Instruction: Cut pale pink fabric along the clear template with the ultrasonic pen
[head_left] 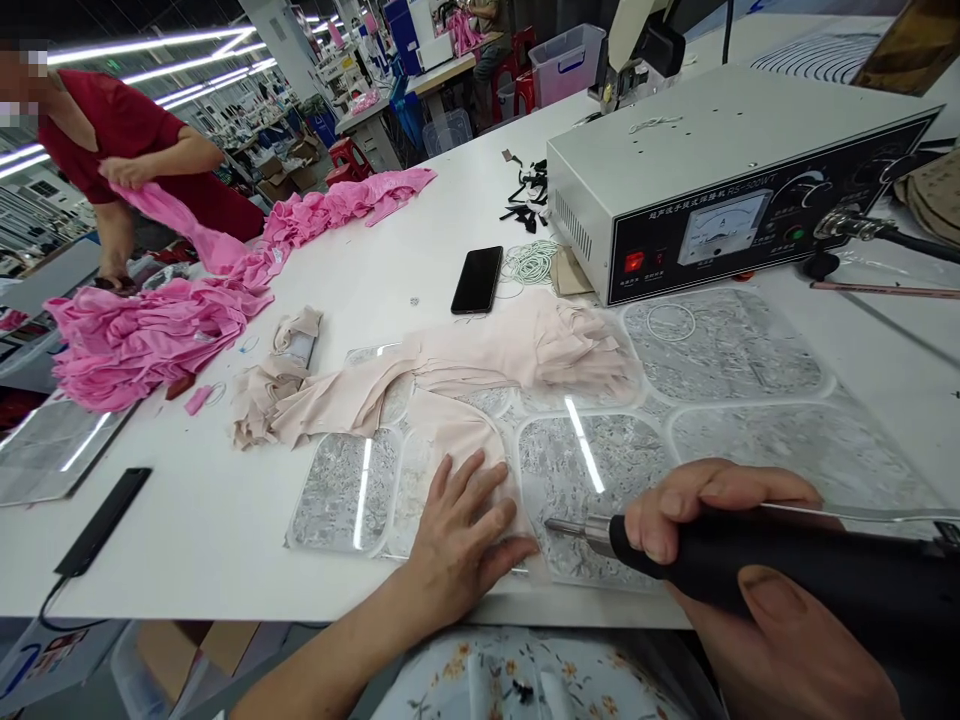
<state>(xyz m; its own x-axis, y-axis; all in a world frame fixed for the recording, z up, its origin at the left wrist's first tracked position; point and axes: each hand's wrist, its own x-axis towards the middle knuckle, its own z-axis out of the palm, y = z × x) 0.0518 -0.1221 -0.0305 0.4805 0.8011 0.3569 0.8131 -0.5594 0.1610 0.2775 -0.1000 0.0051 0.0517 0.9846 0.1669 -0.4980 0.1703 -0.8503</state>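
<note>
My left hand (461,530) lies flat with fingers spread, pressing the near end of a pale beige fabric piece (480,365) onto a clear glossy mat (735,350) on the white table (195,520). My right hand (750,590) is wrapped round a black handheld tool (787,575) lying sideways. Its metal tip (570,527) points left and sits on the mat just right of my left fingers, close to the fabric's edge.
A grey control box with a dial meter (720,190) stands behind the mat. A black phone (478,279), coiled white elastic (529,262) and black scraps (531,190) lie beyond. Pink garments (150,335) are heaped at left, where a person in red (127,150) handles one.
</note>
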